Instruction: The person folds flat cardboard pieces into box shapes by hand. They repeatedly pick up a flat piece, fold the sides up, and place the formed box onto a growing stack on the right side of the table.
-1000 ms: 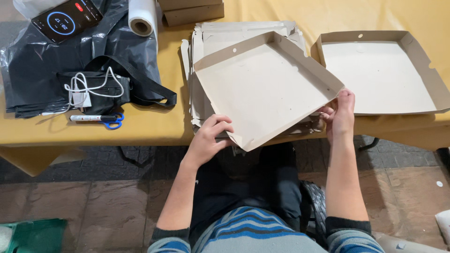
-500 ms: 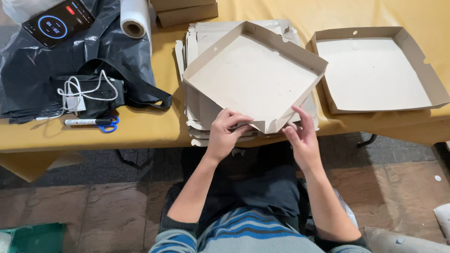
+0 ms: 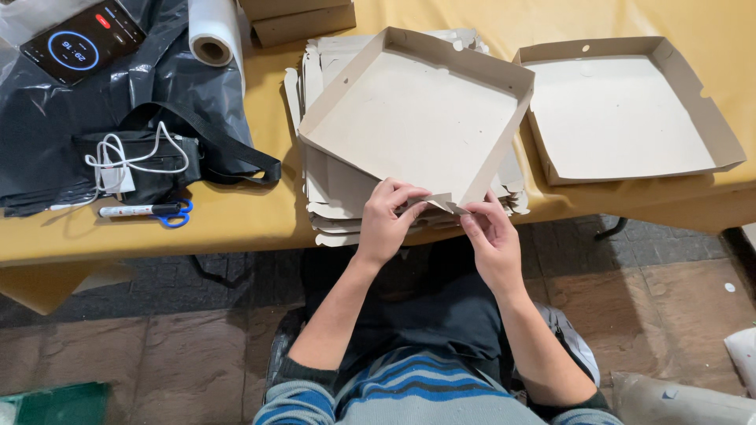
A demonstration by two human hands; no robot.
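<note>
- Left hand (image 3: pixel 386 224) pinches the near edge of a half-folded cardboard pizza box (image 3: pixel 413 118).
- Right hand (image 3: pixel 490 236) fingers grip its near corner flap.
- Box rests tilted on a stack of flat box blanks (image 3: pixel 335 189), left of a finished open box (image 3: pixel 630 110).

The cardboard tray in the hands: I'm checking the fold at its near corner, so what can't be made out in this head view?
- Near corner tab of the cardboard tray: covered by the left hand and right hand.
- Stack of flat blanks: mostly under the tray, count unclear.
- Box at the top: cut off by the frame edge.
- Finished tray: its outer walls face away.
</note>
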